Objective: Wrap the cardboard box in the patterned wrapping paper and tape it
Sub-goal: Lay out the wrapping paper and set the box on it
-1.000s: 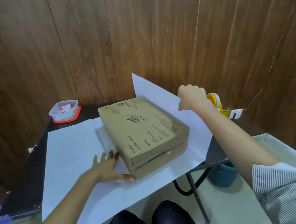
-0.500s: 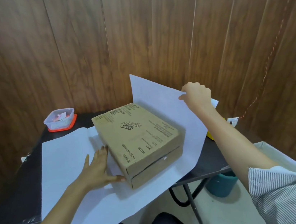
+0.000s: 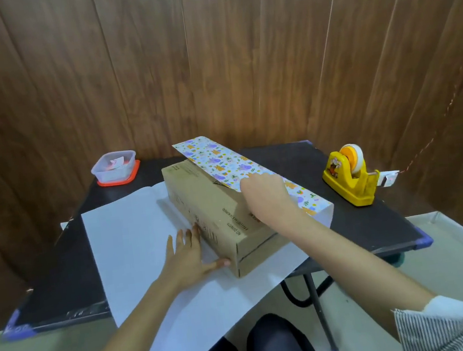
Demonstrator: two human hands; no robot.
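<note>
We see the cardboard box sitting on the wrapping paper, which lies white side up on the black table and hangs over the near edge. The paper's right part is folded up over the box's right top edge, showing a patterned flap with purple and orange animal figures on white.

The left hand lies flat on the white paper with fingers straight, holding nothing. It is tight against the box's left side, and the thumb touches near the front corner. The right hand rests on the flap's edge on top of the box. Its fingers are hidden under it, so we cannot tell if it pinches or just presses.

Black print lines run along the box top, too small and turned to read. A yellow tape dispenser stands on the table right of the box and apart from it, with a cartoon sticker and no legible text. A clear container on a red lid sits at back left.
</note>
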